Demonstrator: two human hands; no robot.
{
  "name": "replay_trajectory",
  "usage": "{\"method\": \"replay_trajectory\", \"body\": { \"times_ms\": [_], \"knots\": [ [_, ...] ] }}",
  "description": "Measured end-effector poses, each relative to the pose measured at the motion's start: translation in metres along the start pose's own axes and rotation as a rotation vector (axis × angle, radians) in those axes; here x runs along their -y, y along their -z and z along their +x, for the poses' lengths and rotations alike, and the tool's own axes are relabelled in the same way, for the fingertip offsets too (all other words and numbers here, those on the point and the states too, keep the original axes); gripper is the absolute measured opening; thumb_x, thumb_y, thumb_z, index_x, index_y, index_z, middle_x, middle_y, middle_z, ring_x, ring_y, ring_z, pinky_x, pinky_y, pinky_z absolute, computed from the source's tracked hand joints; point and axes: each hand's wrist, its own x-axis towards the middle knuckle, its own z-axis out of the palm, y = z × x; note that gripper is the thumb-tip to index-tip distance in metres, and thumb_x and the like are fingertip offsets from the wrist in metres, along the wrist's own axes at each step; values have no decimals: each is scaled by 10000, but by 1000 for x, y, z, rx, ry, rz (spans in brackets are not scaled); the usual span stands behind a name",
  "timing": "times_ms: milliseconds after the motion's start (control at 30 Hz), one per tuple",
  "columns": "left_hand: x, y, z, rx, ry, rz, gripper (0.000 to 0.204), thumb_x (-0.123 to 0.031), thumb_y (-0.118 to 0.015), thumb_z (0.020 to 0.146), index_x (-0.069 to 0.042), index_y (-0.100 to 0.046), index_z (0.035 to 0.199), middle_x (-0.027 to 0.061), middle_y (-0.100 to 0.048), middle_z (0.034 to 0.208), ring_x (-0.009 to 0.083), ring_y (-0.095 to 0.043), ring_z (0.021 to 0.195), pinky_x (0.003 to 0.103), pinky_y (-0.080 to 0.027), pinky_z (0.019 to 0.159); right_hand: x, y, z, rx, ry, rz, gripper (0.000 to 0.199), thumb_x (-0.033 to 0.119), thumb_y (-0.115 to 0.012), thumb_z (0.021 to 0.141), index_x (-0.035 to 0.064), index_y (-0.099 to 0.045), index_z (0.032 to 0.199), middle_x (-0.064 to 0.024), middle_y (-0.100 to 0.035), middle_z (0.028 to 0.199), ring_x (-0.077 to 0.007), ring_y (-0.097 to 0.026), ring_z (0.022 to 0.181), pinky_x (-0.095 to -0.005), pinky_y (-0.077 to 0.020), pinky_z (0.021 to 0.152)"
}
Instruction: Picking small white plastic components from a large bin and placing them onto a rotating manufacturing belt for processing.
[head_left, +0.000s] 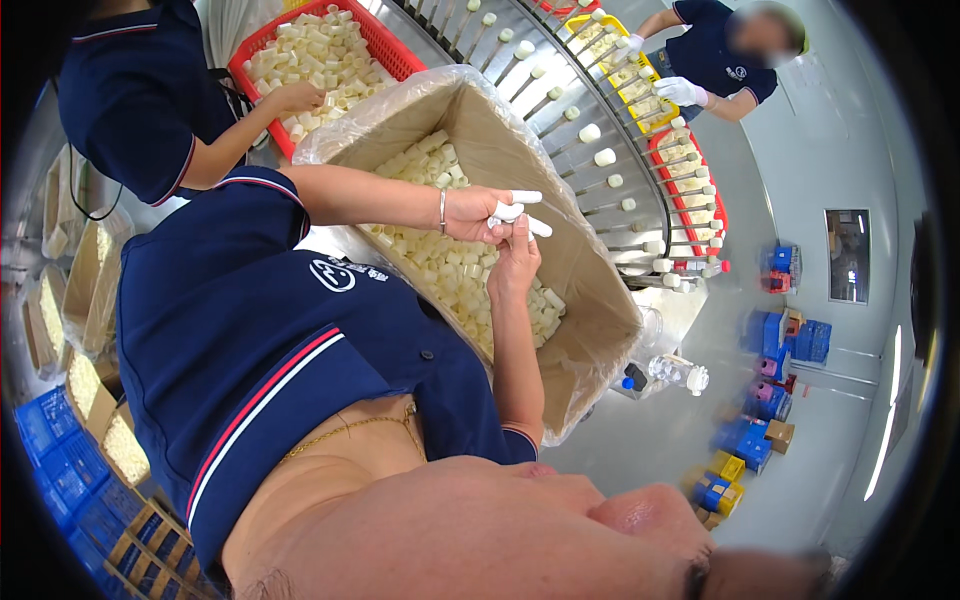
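My left hand [472, 213], with a bracelet at the wrist, is held over a large lined carton [590, 320]. White finger covers [526, 197] sit on several of its fingers, which are spread apart. My right hand [513, 265] meets it from below. Thumb and fingertips of the right hand are pinched at a white covering on the left hand's fingers; the exact grip is partly hidden. Below both hands, many short cream-white cylinders [430, 265] lie loose in the carton. A clear plastic liner [318, 140] hangs over its rim.
Beyond the carton curves a machine [615, 150] with rows of rods tipped by white pieces. A co-worker [140, 100] at the left reaches into a red crate [400, 45]. Another gloved person [720, 60] stands across by a yellow crate [668, 118]. Clear bottles [680, 373] stand right.
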Motion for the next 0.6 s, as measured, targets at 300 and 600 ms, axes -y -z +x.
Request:
{"method": "replay_trajectory", "body": {
  "times_ms": [300,600],
  "knots": [
    [8,6,-2,-22,53,-63,512,-89,-394,938,-171,-203,1406,81,-545,801,78,-428,494,212,-373,436,-4,-4,0,-81,-31,56,214,228,-568,895,22,-596,946,-43,-620,872,-134,-571,787,-286,-437,748],
    [7,16,3,-26,35,-19,425,-327,-271,988,-153,-323,1372,181,-571,1126,56,-375,444,202,-308,401,3,-4,4,-65,3,65,222,218,-577,887,-2,-590,905,-82,-630,827,-138,-567,735,-284,-444,714]
  ]
}}
